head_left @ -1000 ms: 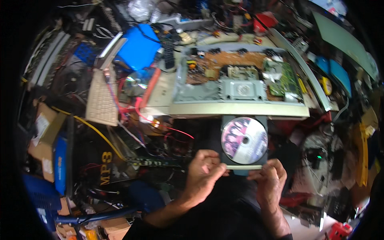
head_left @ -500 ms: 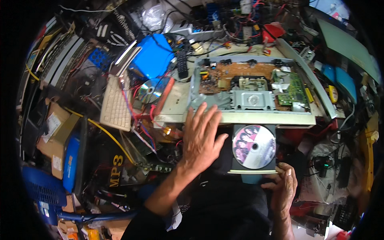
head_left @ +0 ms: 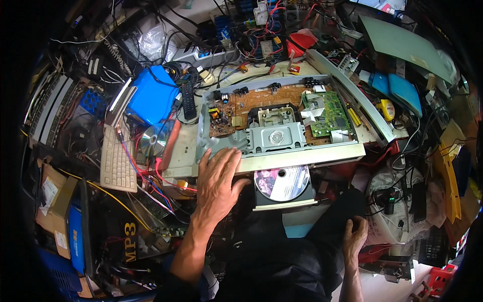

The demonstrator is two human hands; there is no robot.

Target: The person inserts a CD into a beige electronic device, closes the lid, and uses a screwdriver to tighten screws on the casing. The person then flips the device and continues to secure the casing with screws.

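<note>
An opened disc player (head_left: 279,161), its cover off, lies on the bench before me. Its disc tray (head_left: 284,205) sticks out of the front, carrying a printed disc (head_left: 287,189) whose far edge is under the front panel. My left hand (head_left: 217,181) rests on the player's front left corner, fingers stretched out and holding nothing. Beside my right knee, away from the tray, is my right hand (head_left: 355,235); its fingers are loosely curled, thumb apart, with nothing visible in them. Inside the player are a metal disc drive (head_left: 276,137) and a green circuit board (head_left: 329,118).
Left of the player are a beige keyboard (head_left: 118,163), a loose shiny disc (head_left: 152,140), a blue box (head_left: 152,95) and a black remote control (head_left: 188,100). A long metal panel (head_left: 352,95) lies to its right. Cables and electronic parts crowd the back.
The tray with its disc has slid partway into the player. My right hand has left the tray's right corner and moved down beside my knee. The whole view has shifted.
</note>
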